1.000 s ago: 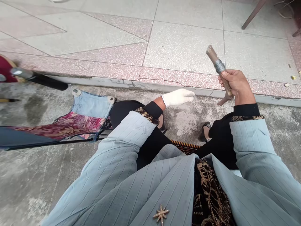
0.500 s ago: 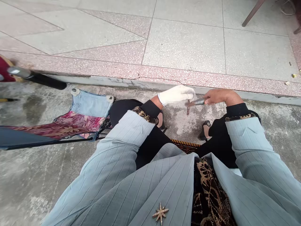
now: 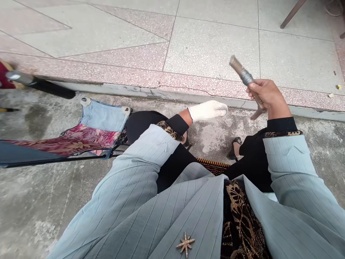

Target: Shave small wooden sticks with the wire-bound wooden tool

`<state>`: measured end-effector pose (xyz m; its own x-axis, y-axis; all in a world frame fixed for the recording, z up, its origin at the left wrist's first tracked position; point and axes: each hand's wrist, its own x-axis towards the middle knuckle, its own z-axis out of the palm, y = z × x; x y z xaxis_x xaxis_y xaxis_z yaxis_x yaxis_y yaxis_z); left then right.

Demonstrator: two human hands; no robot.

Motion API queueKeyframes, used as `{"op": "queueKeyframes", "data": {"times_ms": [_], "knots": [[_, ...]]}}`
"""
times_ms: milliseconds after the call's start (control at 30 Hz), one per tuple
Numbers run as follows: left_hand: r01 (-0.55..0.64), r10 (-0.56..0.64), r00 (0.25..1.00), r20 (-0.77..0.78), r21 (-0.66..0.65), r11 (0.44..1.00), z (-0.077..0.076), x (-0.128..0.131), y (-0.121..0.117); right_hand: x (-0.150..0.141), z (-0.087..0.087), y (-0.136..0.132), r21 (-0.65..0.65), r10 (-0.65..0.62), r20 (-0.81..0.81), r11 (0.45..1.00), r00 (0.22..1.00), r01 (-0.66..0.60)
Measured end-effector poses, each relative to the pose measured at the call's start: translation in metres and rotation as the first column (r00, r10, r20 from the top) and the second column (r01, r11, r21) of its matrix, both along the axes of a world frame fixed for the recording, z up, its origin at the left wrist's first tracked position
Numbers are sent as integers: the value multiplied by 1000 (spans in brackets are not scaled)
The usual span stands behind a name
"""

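Observation:
My right hand [image 3: 266, 96] is bare and closed round a brown stick [image 3: 241, 73] with grey thread or wire wound about its upper part. The stick is raised and points up and to the left, its lower end sticking out below my fist. My left hand [image 3: 207, 110] wears a white glove and hovers low over the concrete between my knees, its fingers pressed together and pointing right. I cannot make out whether anything is inside them. The two hands are apart, the stick's tip above and right of the glove.
A folding stool with blue and red flowered cloth [image 3: 102, 118] stands at my left. A black-handled metal bar [image 3: 40, 83] lies beyond it by the tiled step edge [image 3: 151, 91]. A wooden chair leg [image 3: 292, 13] shows at top right. My shoe [image 3: 234, 147] rests on the concrete.
Half a second ago the stick was swung down against the gloved left hand; my right hand has now lifted it back up to the right. The left hand has hardly moved.

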<state>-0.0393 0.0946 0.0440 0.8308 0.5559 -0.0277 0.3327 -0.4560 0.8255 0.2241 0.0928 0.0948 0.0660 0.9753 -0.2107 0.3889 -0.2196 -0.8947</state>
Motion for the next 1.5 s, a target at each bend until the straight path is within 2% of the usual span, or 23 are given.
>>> {"op": "queueKeyframes", "data": {"times_ms": [100,200,267,333,400,433,500,533,567,633,700,833,967,1067,1133,1167,1200,1267,1300,1333,1367,1433,1500], "knots": [[48,-48,999,-2,20,999,5,-2,-4,-7,-6,5,-93,75,326,995,942,-47],[112,-111,993,-36,34,993,10,-6,-5,-14,-11,7,-279,324,577,941,750,-192],[121,-117,991,-64,60,991,11,-8,-5,-20,-15,6,-506,599,557,794,576,-336],[81,-72,993,-93,86,993,12,-11,-3,-24,-16,3,-687,820,354,554,450,-470],[-2,14,994,-105,115,993,13,-14,1,-24,-12,-2,-703,903,119,371,413,-607],[-57,70,993,-99,131,990,13,-16,4,-22,-8,-5,-663,907,36,336,420,-669],[-179,192,979,-71,154,972,13,-19,11,-13,5,-12,-524,862,-70,396,502,-754],[-236,247,968,-54,156,959,13,-20,14,-7,12,-14,-444,804,-114,484,583,-754],[-273,282,958,-45,149,950,12,-20,16,0,19,-16,-322,701,-171,624,692,-712],[-278,285,957,-50,113,954,10,-19,17,11,25,-17,-32,436,-281,886,855,-462],[-211,216,975,-59,70,975,7,-15,14,15,23,-13,117,233,-303,971,924,-207],[-33,34,999,-33,34,999,4,-6,4,5,4,-3,46,57,-131,998,990,-52],[58,-58,998,-1,33,998,6,-5,-1,-11,-6,1,-46,79,97,996,992,-75],[80,-81,997,16,32,996,9,-7,-2,-18,-8,4,-118,165,384,985,908,-129],[82,-83,996,18,47,996,10,-9,0,-20,-9,7,-233,318,547,946,775,-224],[79,-80,997,15,62,995,10,-10,1,-20,-9,7,-338,444,564,894,697,-295],[72,-73,997,11,76,994,10,-11,2,-19,-9,7,-465,593,511,800,622,-380],[37,-38,999,1,90,995,9,-13,5,-14,-5,4,-653,837,217,507,502,-563],[17,-17,1000,-1,82,997,8,-14,6,-11,-2,1,-656,881,41,379,471,-652],[-10,10,1000,5,58,998,6,-14,7,-7,2,-2,-601,878,-100,322,469,-732],[-54,53,998,18,16,998,5,-14,8,-3,7,-6,-504,845,-195,349,498,-790],[-153,157,987,36,-88,984,0,-11,8,4,15,-12,-269,719,-275,580,638,-769],[-205,207,978,8,-126,971,-5,-6,7,7,20,-15,-84,545,-304,802,781,-592]]}}
